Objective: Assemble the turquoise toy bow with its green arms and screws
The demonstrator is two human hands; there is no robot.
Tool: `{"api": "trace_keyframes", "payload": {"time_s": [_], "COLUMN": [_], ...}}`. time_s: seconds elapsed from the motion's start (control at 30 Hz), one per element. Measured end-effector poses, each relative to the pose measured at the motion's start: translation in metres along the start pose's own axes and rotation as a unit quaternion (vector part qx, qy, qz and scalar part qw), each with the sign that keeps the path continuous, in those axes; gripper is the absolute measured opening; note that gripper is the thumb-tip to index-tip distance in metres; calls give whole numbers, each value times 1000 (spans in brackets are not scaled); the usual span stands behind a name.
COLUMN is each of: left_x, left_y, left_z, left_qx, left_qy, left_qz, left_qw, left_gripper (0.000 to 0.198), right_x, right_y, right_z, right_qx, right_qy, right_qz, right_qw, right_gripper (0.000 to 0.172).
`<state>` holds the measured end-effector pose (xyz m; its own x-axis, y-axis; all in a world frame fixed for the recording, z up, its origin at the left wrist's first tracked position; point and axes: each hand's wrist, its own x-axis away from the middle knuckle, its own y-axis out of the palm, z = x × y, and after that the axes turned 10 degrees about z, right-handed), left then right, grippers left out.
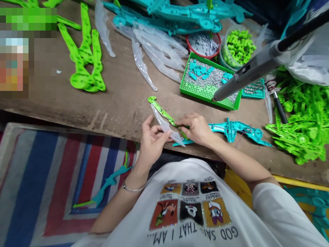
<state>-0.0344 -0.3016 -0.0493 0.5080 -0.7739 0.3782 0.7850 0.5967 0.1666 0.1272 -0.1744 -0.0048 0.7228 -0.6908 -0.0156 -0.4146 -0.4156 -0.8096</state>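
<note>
The milky plastic blade (162,122) looks smooth, the tabletop (123,92) matt and scuffed.

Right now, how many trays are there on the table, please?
2. The green tray is beyond the right hand; the smaller teal tray is just to the green one's right. Another could be hidden among the crowded parts.

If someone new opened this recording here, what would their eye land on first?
Probably the tangled heap of bright-green plastic parts on the right side of the brown workbench. Next comes the grey wand-shaped tool, slanting across the perforated green plastic tray. At the bench's near edge, the left hand holds a translucent white curved plastic piece.
</note>
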Motion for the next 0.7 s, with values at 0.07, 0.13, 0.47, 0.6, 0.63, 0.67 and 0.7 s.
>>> {"api": "trace_keyframes", "payload": {"time_s": [0.07,0.13,0.47,0.6,0.63,0.67,0.7], "left_x": [-5,-8,-3,-9,-10,-11,-11], "left_y": [0,1,10,8,7,7,6], "left_z": [-2,-3,-7,-3,-2,-1,0], "left_qx": [2,4,-1,-8,-12,-16,-19], "left_qy": [-1,2,46,44,42,39,35], "left_qz": [3,3,31,54,51,44,34], "left_qw": [1000,1000,998,998,998,998,999], "left_gripper": [91,91,101,112,113,113,112], "right_x": [-1,-2,-4,-4,-4,-4,-4], "right_y": [-2,-4,-6,-4,-3,-3,-2], "right_z": [3,5,15,17,18,18,18], "right_qx": [-3,-13,-54,-61,-61,-60,-59], "right_qy": [-13,-23,-63,-69,-70,-70,-71], "right_qz": [-6,-14,-23,-20,-19,-18,-17], "right_qw": [1000,1000,996,996,996,996,996], "right_gripper": [26,26,33,33,32,32,31]}}
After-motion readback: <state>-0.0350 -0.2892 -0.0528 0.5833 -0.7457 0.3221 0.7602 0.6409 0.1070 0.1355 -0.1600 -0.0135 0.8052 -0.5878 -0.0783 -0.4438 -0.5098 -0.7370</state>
